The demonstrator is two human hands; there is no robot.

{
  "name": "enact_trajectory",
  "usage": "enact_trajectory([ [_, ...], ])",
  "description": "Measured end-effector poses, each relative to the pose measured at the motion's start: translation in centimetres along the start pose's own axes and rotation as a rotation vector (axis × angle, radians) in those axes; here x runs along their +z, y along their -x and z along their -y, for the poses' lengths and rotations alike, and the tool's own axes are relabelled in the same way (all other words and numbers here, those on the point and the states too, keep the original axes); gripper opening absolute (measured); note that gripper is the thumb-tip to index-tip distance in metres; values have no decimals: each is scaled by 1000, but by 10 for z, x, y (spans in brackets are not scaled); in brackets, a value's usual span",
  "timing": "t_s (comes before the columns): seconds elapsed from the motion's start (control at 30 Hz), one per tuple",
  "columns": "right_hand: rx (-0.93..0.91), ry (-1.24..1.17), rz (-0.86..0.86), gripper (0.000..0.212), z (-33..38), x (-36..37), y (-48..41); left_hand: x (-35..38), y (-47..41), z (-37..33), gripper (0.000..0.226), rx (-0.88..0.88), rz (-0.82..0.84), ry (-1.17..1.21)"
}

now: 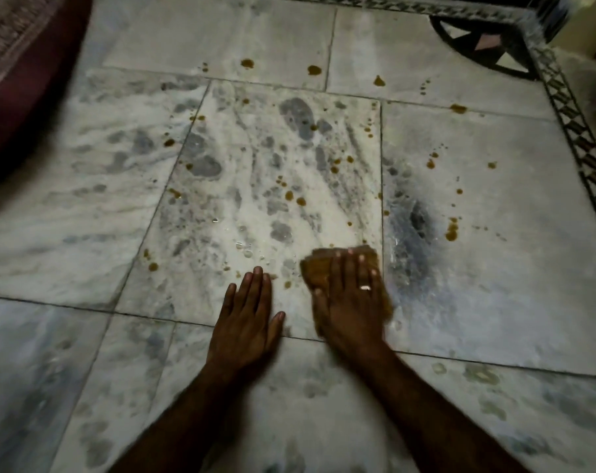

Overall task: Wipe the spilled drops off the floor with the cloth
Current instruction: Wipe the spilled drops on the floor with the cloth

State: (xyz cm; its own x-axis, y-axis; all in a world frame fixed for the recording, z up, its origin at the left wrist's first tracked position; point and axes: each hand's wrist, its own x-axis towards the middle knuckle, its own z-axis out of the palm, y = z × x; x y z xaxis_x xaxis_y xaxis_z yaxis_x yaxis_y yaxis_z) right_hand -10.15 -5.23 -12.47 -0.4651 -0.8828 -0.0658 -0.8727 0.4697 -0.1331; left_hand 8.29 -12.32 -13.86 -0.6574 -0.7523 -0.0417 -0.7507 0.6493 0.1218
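My right hand point(349, 302) lies flat with straight fingers on a brown cloth point(315, 268), pressing it against the marble floor point(119, 216). A ring shows on one finger. Flat on the bare floor just left of the cloth rests my left hand point(250, 312), fingers straight and holding nothing. Several brown drops point(451, 232) dot the tiles ahead and to the right, with more drops farther off point(314, 70) and at the left point(153, 266). A few clear water beads point(240, 245) sit ahead of my left hand.
A dark red rug point(23, 80) covers the far left corner. A black-and-white patterned border strip point(576, 131) runs along the right side and the top. A round dark patterned inlay point(484, 46) lies at the top right.
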Motion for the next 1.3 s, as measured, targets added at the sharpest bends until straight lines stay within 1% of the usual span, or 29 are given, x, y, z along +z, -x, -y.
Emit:
enact_trajectory([
  [0.1, -197, -6, 4, 76, 23, 10, 8, -1, 0, 7, 66, -19, -24, -6],
  [0.17, -290, -1, -16, 76, 11, 16, 36, -2, 4, 14, 66, -13, -28, -7],
  [0.2, -298, 4, -21, 77, 2, 15, 45, -2, 7, 19, 66, -15, -24, -1],
  [0.23, -270, 10, -31, 77, -8, 14, 49, -2, 10, 24, 67, -26, -20, 7],
  [0.3, -135, 9, -50, 77, -13, 9, 34, -4, 14, 34, 68, -68, -19, 18],
  [0.37, -31, 2, -35, 76, 10, 4, 1, -5, 16, 44, 69, -97, -18, 24],
  [0.4, -26, -2, -9, 77, 28, 4, -12, -5, 16, 48, 69, -104, -21, 27],
  [0.43, -66, -1, -2, 77, 45, 5, -18, -5, 16, 51, 69, -112, -25, 25],
  [0.5, -229, -2, -20, 76, 68, 13, -11, -6, 19, 59, 67, -129, -32, 16],
  [0.57, -369, -5, -23, 77, 65, 22, 13, -6, 22, 66, 66, -134, -44, 17],
  [0.63, -412, 9, -31, 78, 46, 27, 30, -5, 26, 75, 67, -139, -38, 24],
  [0.7, -328, 13, -39, 78, 39, 26, 24, -5, 30, 84, 69, -159, -36, 27],
  [0.77, -213, 15, -52, 76, 59, 20, -4, -6, 30, 95, 70, -177, -41, 21],
  [0.8, -192, 11, -54, 76, 79, 20, -19, -6, 30, 100, 70, -188, -43, 17],
  [0.83, -204, 4, -55, 76, 99, 20, -29, -6, 28, 105, 70, -194, -45, 11],
  [0.9, -298, -18, -50, 76, 126, 24, -31, -8, 26, 111, 70, -203, -44, 9],
  [0.97, -424, -19, -35, 77, 124, 32, -15, -10, 26, 117, 69, -210, -46, 15],
  [1.03, -494, 16, -11, 78, 101, 35, 3, -10, 29, 124, 69, -218, -42, 18],
  [1.07, -474, 29, 2, 79, 89, 32, 5, -9, 31, 127, 69, -222, -38, 21],
  [1.13, -319, 42, -1, 79, 88, 21, -16, -9, 35, 135, 72, -236, -48, 21],
  [1.17, -226, 54, 12, 79, 101, 16, -34, -11, 34, 138, 73, -241, -53, 24],
  [1.2, -172, 59, 36, 79, 121, 14, -50, -12, 34, 141, 74, -249, -57, 30],
  [1.23, -172, 60, 60, 78, 142, 14, -59, -13, 34, 143, 75, -256, -65, 40],
  [1.27, -226, 42, 61, 78, 160, 17, -60, -14, 34, 146, 75, -264, -76, 46],
  [1.3, -323, 8, 59, 78, 173, 21, -55, -15, 35, 149, 74, -273, -87, 49],
])
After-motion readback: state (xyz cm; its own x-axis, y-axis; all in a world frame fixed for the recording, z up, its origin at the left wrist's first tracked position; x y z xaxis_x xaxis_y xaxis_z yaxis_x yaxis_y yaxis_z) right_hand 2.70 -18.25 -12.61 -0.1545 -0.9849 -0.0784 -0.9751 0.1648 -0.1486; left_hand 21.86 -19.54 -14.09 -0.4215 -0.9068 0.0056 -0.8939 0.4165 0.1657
